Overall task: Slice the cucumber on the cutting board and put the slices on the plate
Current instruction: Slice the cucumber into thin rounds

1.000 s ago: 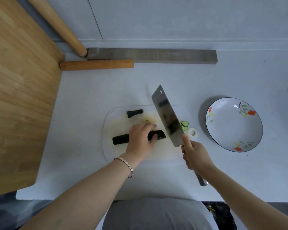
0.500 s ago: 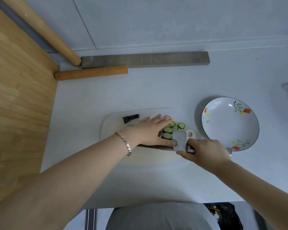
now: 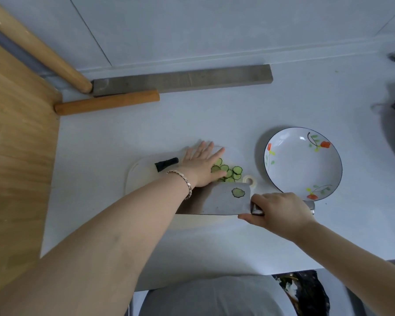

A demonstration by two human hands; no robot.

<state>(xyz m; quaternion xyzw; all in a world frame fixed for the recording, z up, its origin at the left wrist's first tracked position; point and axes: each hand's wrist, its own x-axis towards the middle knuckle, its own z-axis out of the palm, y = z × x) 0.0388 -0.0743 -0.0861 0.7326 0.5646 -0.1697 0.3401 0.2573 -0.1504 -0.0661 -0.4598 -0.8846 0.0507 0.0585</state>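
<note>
Right grip (image 3: 281,209) closed round the cleaver (image 3: 214,199) handle, blade flat on the cutting board (image 3: 141,176); left grip (image 3: 201,167), fingers straight, lies on the cucumber slices (image 3: 228,171) just beside it. A loading step, seemingly; next, a level carry to the plate (image 3: 301,165) beyond.
</note>
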